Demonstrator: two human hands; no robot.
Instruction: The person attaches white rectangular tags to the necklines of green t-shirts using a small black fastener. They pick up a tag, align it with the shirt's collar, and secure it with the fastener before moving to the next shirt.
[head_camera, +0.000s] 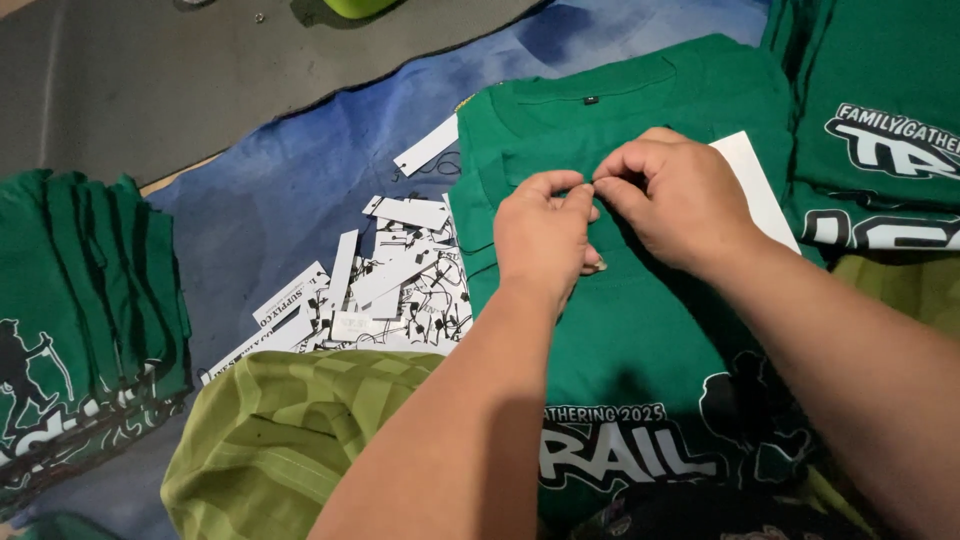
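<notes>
Bare forearms reach out over an olive-green striped cloth (290, 430) to a green T-shirt (640, 330) lying flat on the blue mat (300, 180). Left hand (545, 235) and right hand (680, 195) meet fingertip to fingertip, pinching something tiny on its chest. White paper tags (390, 290) lie heaped just left of it; folded green shirts (85, 300) sit farther left.

the green shirt (640, 330) was soft matt cloth with a flat white print. the tags (385, 285) looked like smooth white card with thin black strings. the blue sheet (300, 170) was dull, creased fabric.
</notes>
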